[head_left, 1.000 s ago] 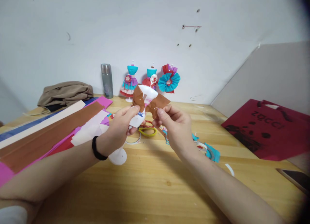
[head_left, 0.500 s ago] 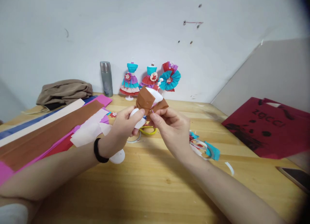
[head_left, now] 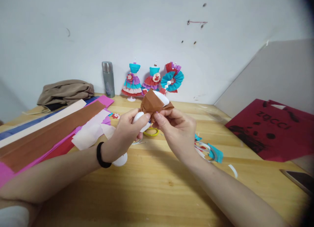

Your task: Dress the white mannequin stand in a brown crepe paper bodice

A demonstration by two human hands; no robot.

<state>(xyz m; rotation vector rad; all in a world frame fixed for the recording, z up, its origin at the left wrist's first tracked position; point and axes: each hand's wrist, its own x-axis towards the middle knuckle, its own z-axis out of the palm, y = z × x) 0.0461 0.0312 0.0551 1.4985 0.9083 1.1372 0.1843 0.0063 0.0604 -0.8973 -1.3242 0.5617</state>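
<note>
My left hand [head_left: 126,127] is closed around the lower end of a small white dress form [head_left: 162,98], its thumb pressed on the smooth white part. The form is tilted, its knobbed neck pointing up and to the right. Brown crepe paper [head_left: 151,102] wraps around its body. At the paper's lower edge, my right hand [head_left: 178,128] pinches with thumb and index finger; a tiny purple-blue bit shows near the fingertips, too small to name. Under the hands lie yellow-handled scissors [head_left: 151,132], partly hidden.
Three dressed miniature forms [head_left: 131,81] stand by the wall, near a thermos flask [head_left: 108,79]. Sheets of coloured crepe paper [head_left: 54,132] and a brown cloth [head_left: 65,91] lie left. At right are paper scraps [head_left: 216,153], a red bag [head_left: 270,130] and a phone [head_left: 299,180].
Both hands and the dress form have shifted slightly right. The brown paper's front flap now covers more of the white body, narrowing the gap between the two flaps.
</note>
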